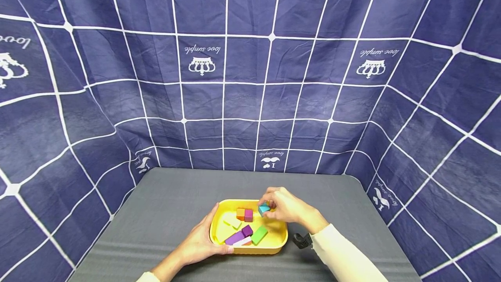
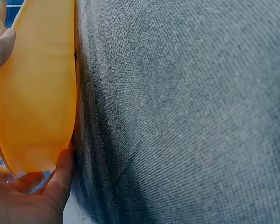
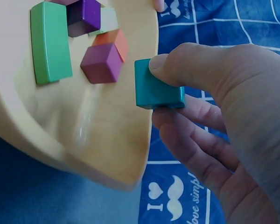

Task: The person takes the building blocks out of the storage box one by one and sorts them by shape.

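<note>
A yellow plastic tub [image 1: 270,250] holds several coloured blocks. My left hand [image 1: 201,236] grips its left end, thumb along the near wall and fingers around the far left corner. In the left wrist view the thumb and fingers lie against the tub's orange-looking wall [image 2: 37,93]. My right hand [image 1: 287,206] pinches a teal cube [image 3: 154,86] between thumb and fingers, above the tub's far right part. Below it in the tub are a magenta cube [image 3: 102,64], an orange block [image 1: 240,214] and a green block [image 1: 259,235].
Purple blocks [image 1: 235,237], a pale yellow block [image 1: 232,221] and a pinkish-white block [image 1: 242,242] also lie in the tub. A black object [image 1: 301,241] sits beside the right sleeve on the grey table surface [image 1: 176,199]. Blue gridded cloth [image 1: 250,108] surrounds the table's back and sides.
</note>
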{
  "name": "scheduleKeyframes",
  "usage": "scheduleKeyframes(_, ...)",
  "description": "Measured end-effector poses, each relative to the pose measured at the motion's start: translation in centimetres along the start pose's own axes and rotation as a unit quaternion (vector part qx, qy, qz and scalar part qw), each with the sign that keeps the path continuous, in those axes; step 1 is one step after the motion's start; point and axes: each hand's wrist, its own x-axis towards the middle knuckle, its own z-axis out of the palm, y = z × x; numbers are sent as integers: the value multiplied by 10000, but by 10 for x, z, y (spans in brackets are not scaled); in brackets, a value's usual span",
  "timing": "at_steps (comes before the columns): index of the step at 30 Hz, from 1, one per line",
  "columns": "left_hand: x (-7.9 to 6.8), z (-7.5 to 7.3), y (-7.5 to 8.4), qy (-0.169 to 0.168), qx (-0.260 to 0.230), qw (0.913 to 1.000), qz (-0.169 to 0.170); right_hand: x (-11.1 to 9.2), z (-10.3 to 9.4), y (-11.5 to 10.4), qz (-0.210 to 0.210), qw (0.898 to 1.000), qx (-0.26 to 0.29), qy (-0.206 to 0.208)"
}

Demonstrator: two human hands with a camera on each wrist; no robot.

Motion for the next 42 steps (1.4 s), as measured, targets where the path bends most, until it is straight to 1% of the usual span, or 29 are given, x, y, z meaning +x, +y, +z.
scheduleKeyframes(9,-2,-1,-1,8,19,10000,56,-9,-8,6,0,9996,-18,279)
scheduleKeyframes(17,-1,0,-1,2,26,10000,41,-18,-15,13,239,9986,28,475)
scheduleKeyframes(25,-2,0,-2,-2,20,10000,47,-29,-19,27,303,9962,216,793)
scheduleKeyframes(31,-1,0,-2,19,58,9999,84,-38,-20,37,442,9940,126,993)
scheduleKeyframes(42,2,1,-2,8,14,10000,-16,-57,-22,57,441,9897,-100,1358)
